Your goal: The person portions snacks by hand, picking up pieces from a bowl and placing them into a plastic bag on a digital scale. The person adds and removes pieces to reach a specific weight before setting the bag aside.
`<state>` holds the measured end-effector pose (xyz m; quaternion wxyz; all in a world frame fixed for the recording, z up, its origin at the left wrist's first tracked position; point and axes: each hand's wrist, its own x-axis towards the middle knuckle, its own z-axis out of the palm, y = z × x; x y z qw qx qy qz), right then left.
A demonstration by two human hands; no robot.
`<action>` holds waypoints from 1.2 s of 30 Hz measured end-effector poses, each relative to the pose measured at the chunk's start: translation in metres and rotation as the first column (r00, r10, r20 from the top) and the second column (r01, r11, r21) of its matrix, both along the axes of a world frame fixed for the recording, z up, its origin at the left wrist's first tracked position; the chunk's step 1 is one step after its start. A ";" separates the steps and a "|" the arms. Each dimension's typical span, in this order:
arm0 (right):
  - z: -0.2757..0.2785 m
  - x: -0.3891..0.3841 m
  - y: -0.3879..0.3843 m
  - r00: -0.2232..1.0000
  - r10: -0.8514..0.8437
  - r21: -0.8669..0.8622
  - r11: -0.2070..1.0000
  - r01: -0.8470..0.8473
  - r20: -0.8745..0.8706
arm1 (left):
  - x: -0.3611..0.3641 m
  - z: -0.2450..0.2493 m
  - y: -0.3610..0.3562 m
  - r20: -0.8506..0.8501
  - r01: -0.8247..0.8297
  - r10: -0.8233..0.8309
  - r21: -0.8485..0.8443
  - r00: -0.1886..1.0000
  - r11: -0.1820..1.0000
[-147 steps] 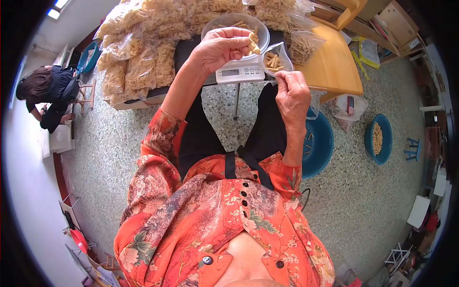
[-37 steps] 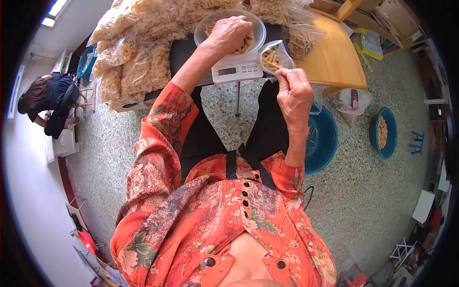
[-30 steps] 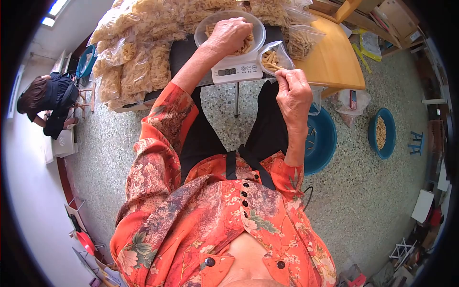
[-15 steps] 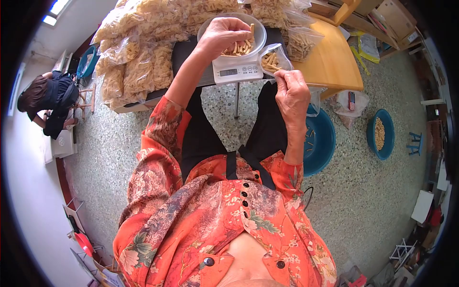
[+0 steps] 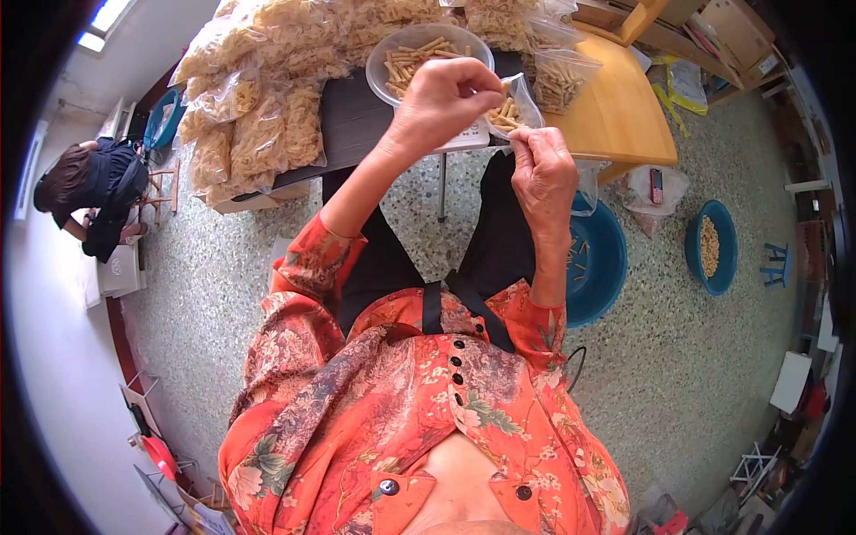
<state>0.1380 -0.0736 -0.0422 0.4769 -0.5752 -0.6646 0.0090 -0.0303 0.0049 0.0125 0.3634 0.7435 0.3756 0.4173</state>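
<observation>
My left hand [image 5: 444, 105] is over the scale, its fingers pinched together at the mouth of a small clear plastic bag [image 5: 524, 100]. Whatever those fingertips hold is hidden. Short tan stick-shaped pieces [image 5: 506, 116] lie inside the bag. Thumb and fingers of my right hand [image 5: 544, 165] are closed on the bag's near edge. Behind my left hand, a translucent round bowl [image 5: 379, 67] holds more of the tan sticks [image 5: 419, 61]. Beneath the bowl is a white digital scale [image 5: 473, 135], mostly covered by my left hand and wrist.
Filled clear bags [image 5: 276, 125] are piled on the dark table [image 5: 348, 134]. At right stands a wooden chair [image 5: 624, 107] with a bag of sticks [image 5: 562, 80]. Blue basins [image 5: 606, 267] and a blue stool [image 5: 774, 265] are on the floor. Another person [image 5: 98, 183] sits far left.
My left hand has moved right and toward me, from inside the bowl to the bag's mouth, now covering the scale's display. My right hand stays on the bag.
</observation>
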 end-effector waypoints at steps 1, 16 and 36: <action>0.001 0.000 0.000 1.000 -0.003 0.008 1.000 0.003 0.002 | 0.004 0.001 -0.001 -0.081 -0.036 0.048 0.143 0.996 0.989; 0.004 0.003 0.000 1.000 -0.022 0.017 1.000 0.023 -0.018 | -0.029 -0.023 0.079 -0.584 0.152 0.110 0.382 0.804 0.912; 0.001 0.004 0.002 1.000 -0.015 -0.008 1.000 0.015 -0.004 | -0.028 -0.028 0.086 -0.402 0.124 0.073 0.444 0.913 0.888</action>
